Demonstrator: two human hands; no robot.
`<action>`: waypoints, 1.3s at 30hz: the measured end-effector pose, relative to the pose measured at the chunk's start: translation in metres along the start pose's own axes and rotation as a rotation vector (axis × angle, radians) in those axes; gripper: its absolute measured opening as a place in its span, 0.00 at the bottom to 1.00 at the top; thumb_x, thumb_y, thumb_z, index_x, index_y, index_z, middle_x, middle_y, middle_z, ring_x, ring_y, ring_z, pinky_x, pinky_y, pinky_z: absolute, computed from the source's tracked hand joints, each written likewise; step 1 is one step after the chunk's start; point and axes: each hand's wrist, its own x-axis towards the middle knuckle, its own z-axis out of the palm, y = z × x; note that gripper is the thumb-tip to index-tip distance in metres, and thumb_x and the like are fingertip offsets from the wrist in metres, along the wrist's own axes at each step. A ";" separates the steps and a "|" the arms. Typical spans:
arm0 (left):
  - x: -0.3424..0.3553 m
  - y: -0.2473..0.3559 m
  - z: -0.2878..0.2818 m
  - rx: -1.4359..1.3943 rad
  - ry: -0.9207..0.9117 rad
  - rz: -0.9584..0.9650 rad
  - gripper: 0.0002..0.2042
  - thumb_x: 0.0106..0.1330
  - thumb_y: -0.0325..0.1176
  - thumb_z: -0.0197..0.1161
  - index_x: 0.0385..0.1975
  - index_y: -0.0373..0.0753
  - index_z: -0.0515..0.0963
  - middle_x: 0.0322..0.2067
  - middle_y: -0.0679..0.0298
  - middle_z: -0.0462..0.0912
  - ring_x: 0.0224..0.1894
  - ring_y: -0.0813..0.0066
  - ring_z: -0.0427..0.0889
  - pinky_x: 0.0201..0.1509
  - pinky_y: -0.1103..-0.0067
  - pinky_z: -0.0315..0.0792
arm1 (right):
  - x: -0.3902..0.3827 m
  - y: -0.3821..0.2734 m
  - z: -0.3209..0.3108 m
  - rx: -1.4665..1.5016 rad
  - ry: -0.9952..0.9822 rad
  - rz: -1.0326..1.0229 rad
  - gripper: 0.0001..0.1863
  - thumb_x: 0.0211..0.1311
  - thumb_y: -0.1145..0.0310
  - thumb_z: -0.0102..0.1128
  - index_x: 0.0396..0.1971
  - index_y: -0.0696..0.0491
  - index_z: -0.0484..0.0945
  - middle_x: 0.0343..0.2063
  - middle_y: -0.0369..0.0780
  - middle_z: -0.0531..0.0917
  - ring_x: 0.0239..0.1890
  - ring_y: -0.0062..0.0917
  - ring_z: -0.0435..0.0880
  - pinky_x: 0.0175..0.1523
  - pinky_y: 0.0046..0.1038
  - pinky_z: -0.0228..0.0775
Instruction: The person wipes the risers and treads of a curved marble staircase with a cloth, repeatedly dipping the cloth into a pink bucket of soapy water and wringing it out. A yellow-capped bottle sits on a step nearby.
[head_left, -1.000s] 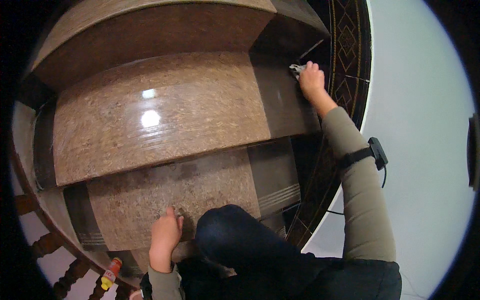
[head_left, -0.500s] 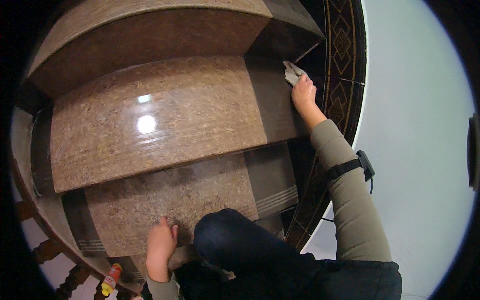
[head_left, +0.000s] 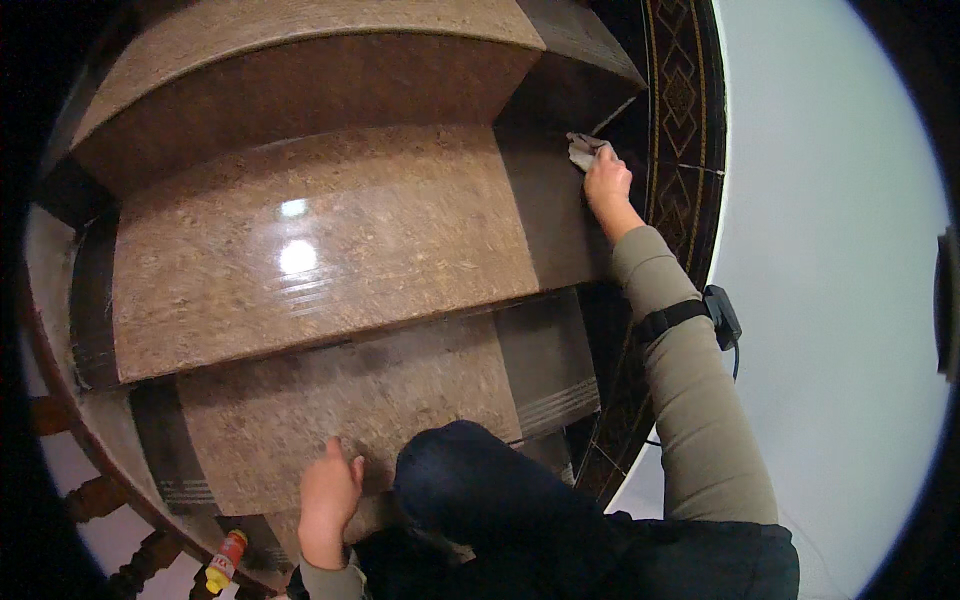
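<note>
My right hand (head_left: pixel 609 187) is closed round a crumpled pale grey cloth (head_left: pixel 581 153). It works at the far right end of the brown marble stair tread (head_left: pixel 400 210), on the dark side strip (head_left: pixel 550 215) near the corner by the wall border. My left hand (head_left: pixel 332 490) is above the lower step (head_left: pixel 345 400). Its index finger is stretched out and the thumb stands apart, with nothing visible in it; whether it touches the stone I cannot tell.
A higher curved step (head_left: pixel 310 85) rises at the back. Along the right run a dark patterned border (head_left: pixel 680 80) and a white wall (head_left: pixel 830 200). At the lower left are a red bottle with a yellow cap (head_left: pixel 228 558) and wooden balusters (head_left: pixel 95 498). My knee (head_left: pixel 460 470) is bent over the lower step.
The cloth and my right hand have shifted slightly toward me along the dark strip, and the cloth looks more bunched. My left hand stays nearly in place. The view has moved a little.
</note>
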 end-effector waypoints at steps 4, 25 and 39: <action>-0.001 -0.003 0.003 0.008 0.023 0.016 0.21 0.60 0.36 0.57 0.47 0.26 0.67 0.26 0.44 0.79 0.30 0.46 0.78 0.33 0.60 0.72 | 0.009 -0.007 0.001 0.086 0.041 0.099 0.19 0.60 0.61 0.51 0.49 0.53 0.74 0.50 0.43 0.67 0.41 0.32 0.78 0.25 0.31 0.74; -0.011 -0.006 -0.002 -0.008 0.037 0.033 0.19 0.61 0.36 0.56 0.46 0.28 0.67 0.25 0.43 0.78 0.30 0.45 0.78 0.34 0.60 0.72 | -0.007 -0.007 -0.012 -0.193 -0.009 0.062 0.17 0.55 0.67 0.54 0.45 0.56 0.69 0.40 0.43 0.76 0.40 0.36 0.81 0.39 0.30 0.76; -0.010 -0.011 0.003 0.019 0.021 0.027 0.22 0.61 0.37 0.56 0.49 0.27 0.66 0.24 0.43 0.78 0.28 0.45 0.78 0.32 0.59 0.72 | 0.007 -0.005 0.016 -0.180 0.061 0.035 0.19 0.59 0.62 0.50 0.47 0.56 0.75 0.45 0.43 0.68 0.29 0.37 0.79 0.18 0.34 0.71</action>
